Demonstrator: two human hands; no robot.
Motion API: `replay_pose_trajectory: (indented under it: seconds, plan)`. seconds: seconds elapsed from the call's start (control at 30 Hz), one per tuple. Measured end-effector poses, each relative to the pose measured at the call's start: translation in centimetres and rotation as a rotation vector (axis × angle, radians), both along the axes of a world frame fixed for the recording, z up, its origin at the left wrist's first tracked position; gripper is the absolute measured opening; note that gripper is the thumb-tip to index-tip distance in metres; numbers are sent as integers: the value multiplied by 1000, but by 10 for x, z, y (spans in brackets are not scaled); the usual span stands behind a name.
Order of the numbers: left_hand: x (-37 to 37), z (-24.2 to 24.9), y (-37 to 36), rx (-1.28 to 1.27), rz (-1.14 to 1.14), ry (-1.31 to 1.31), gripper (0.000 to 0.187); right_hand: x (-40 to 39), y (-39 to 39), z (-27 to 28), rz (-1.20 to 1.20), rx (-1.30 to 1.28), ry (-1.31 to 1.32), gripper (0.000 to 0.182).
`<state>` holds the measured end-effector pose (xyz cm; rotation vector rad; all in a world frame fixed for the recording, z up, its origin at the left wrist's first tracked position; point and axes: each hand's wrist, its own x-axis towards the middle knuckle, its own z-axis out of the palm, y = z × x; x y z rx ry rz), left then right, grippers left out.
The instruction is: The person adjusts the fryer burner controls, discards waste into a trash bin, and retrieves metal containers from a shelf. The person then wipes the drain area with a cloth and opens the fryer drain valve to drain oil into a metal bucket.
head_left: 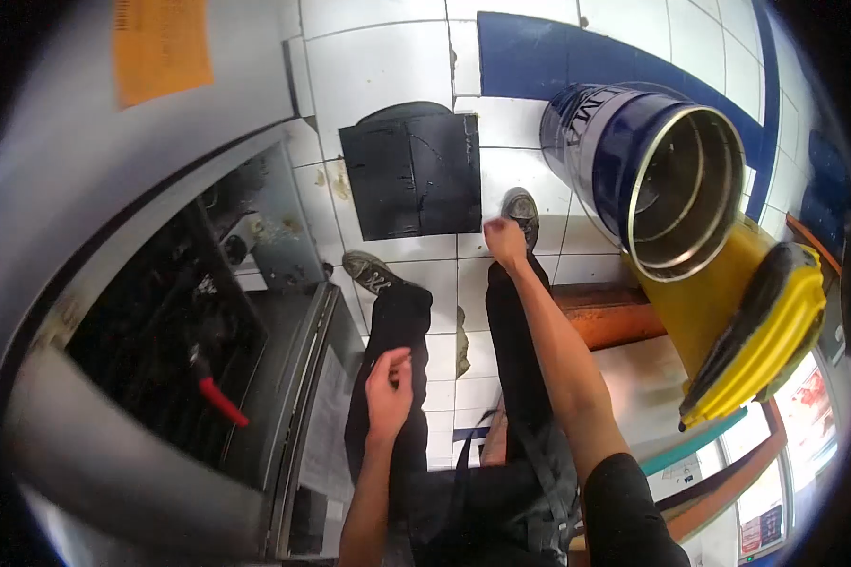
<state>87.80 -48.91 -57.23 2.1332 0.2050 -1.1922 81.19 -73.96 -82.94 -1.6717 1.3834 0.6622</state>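
Observation:
My left hand (388,392) hovers above my left thigh, fingers loosely curled with the thumb apart and nothing visible in it. My right hand (507,242) is closed in a fist out in front, overlapping my right shoe (521,206) in this view; nothing sticks out of it. Ahead on the white tiles lies a flat black square panel (378,180) with a rounded far edge. To the right of my right hand, a blue and white metal drum (596,161) with an open top shows its hollow inside.
A steel appliance (28,312) with a dark open inside stands at left; a red handle (223,403) juts from it. An orange paper (164,47) hangs on its surface. At right are a yellow board (671,317), a ribbed yellow-and-black object (775,331) and an orange-brown beam (607,324).

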Motion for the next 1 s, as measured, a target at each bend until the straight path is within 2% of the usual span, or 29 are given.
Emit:
replay_pose_trajectory:
  seconds: [0.13,0.2,0.23,0.33,0.37,0.4,0.5,0.63,0.67,0.8,0.83,0.87,0.97,1.0]
  plan:
    - [9,-14,5,87,-79,119,20,22,9,-69,10,-86,-6,40]
    - [14,-17,-2,90,-89,102,21,30,14,-83,45,-158,82,50]
    - [16,-17,-6,82,-56,107,21,31,18,-85,-44,-178,71,52]
    - [13,-17,-6,63,3,98,21,27,23,-93,-83,-109,65,54]
    - [10,-17,-3,66,20,106,21,30,24,-88,-140,-116,74,46]
    - [8,-17,-2,68,37,114,21,33,21,-83,-140,-125,61,46]
    - [-1,-15,5,61,35,106,20,35,21,-57,-31,-111,76,32]
    - [-26,2,13,57,8,72,21,48,32,10,69,-82,-6,32]
    - [-34,9,14,67,8,88,21,42,41,14,27,-91,-53,31]
    - [-68,60,15,45,-80,19,20,72,57,125,13,-43,-207,26]
    - [-73,76,18,6,-182,-84,18,77,61,159,-29,-68,-279,23]
    - [-86,88,26,0,-158,-75,17,83,61,194,-34,-72,-300,21]
    - [-99,150,33,28,-232,-97,17,86,51,294,-40,-86,-396,20]
    - [-101,174,34,5,-215,-103,17,83,44,329,52,-135,-370,20]
